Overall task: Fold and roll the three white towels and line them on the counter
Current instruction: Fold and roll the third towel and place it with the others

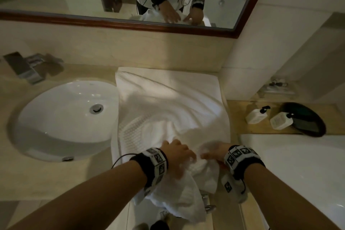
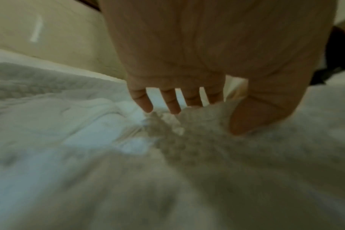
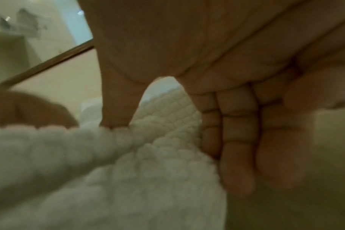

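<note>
From the head view we see the towel (image 1: 168,110) spread on the counter (image 1: 46,173) right of the sink (image 1: 65,117), running away from us, near end bunched under both hands. Left hand (image 2: 197,62) lies spread, fingers straight. Right hand (image 3: 217,109) seems to pinch a waffle fold.
</note>
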A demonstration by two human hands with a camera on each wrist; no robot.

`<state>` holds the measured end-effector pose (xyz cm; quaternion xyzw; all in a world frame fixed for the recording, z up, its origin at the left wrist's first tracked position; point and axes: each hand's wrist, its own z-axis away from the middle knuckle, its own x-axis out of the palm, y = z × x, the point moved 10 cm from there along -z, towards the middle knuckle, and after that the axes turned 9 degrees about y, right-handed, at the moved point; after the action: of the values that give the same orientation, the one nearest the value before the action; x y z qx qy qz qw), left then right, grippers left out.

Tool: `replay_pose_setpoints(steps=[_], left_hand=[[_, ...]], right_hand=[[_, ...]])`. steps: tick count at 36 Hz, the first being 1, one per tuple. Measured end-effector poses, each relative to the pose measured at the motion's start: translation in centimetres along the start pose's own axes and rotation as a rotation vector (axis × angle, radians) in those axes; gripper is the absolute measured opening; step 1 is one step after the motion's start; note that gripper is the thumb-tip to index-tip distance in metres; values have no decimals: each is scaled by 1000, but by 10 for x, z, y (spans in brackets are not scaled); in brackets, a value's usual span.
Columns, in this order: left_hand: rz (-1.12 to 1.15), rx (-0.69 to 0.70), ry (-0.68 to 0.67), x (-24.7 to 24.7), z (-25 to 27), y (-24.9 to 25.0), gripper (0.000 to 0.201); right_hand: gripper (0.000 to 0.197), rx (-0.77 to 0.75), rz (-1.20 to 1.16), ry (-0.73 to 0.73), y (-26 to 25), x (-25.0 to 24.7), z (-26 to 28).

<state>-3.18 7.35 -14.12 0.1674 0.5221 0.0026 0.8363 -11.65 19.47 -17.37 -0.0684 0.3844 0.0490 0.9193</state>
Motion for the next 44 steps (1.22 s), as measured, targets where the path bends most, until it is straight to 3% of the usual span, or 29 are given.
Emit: replay_pose_setpoints(steps=[4, 9, 13, 17, 19, 22, 24, 29, 32, 34, 35, 38, 41, 44], left_hand=[[-20, -13, 50, -4, 6, -2, 54], [14, 92, 136, -10, 14, -2, 27], [172, 100, 139, -16, 18, -8, 19], [114, 82, 62, -2, 22, -16, 14], [129, 40, 64, 7, 24, -23, 25], [229, -83, 86, 22, 29, -34, 73], [236, -172, 100, 28, 29, -39, 79], [145, -267, 76, 42, 24, -48, 33], [144, -225, 87, 38, 25, -46, 19], [194, -205, 146, 27, 28, -50, 13], [212, -199, 196, 19, 30, -53, 9], [252, -223, 383, -15, 44, -76, 13], [238, -333, 517, -48, 70, -115, 19], [170, -393, 390, -49, 83, -134, 4]], right_hand=[[99, 79, -11, 75, 6, -1, -2], [98, 143, -206, 90, 11, 13, -9], [86, 132, -342, 109, 11, 11, -9], [68, 114, -387, 176, 12, -7, -7], [61, 131, -412, 223, 17, -16, -8], [70, 170, -500, 285, 25, -25, -6], [78, 210, -545, 250, 29, -20, -1], [104, 174, -750, 70, 29, 16, -10], [69, 95, -748, 40, 27, 21, 1], [77, 95, -746, 64, 35, 22, 8], [81, 107, -743, 101, 41, 18, 9], [51, 126, -644, 277, 54, -11, 23], [39, 84, -671, 426, 60, -46, 37], [46, 94, -833, 343, 62, -43, 33]])
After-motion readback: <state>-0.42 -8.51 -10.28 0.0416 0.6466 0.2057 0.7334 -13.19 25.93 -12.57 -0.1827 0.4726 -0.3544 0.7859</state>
